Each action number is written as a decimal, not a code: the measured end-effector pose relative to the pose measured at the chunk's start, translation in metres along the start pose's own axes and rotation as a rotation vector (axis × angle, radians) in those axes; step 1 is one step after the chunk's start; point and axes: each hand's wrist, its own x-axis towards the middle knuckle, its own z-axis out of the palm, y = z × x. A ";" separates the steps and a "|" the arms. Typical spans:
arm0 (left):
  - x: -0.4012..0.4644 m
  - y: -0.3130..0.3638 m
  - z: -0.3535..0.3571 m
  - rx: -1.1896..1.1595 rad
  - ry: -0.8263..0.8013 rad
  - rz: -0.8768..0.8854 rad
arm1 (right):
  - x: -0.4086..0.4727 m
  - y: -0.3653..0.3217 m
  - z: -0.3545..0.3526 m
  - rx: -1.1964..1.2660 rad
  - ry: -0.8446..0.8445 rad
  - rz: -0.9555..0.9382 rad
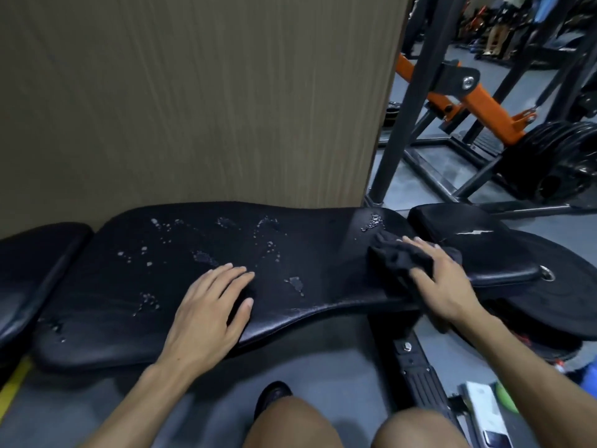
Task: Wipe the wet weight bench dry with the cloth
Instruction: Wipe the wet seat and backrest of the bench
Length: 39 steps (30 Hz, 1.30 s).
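Note:
The black padded weight bench point(106, 279) stretches across the view, its main pad dotted with water drops and small puddles point(294, 282). A dark crumpled cloth point(395, 257) lies on the pad's right end, just below another wet patch point(373, 222). My right hand point(442, 279) presses down on the cloth, fingers spread over it. My left hand point(210, 312) rests flat on the pad's front middle, fingers apart and holding nothing.
A brown panel wall point(193, 98) stands right behind the bench. An orange and black machine frame point(484, 101) with weight plates point(562, 160) stands at the back right. A large weight plate point(568, 279) lies beside the bench's right end. My knees and small items sit on the floor below.

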 end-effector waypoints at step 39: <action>0.001 -0.001 0.001 0.004 -0.017 -0.072 | 0.018 -0.016 -0.014 -0.201 -0.086 0.142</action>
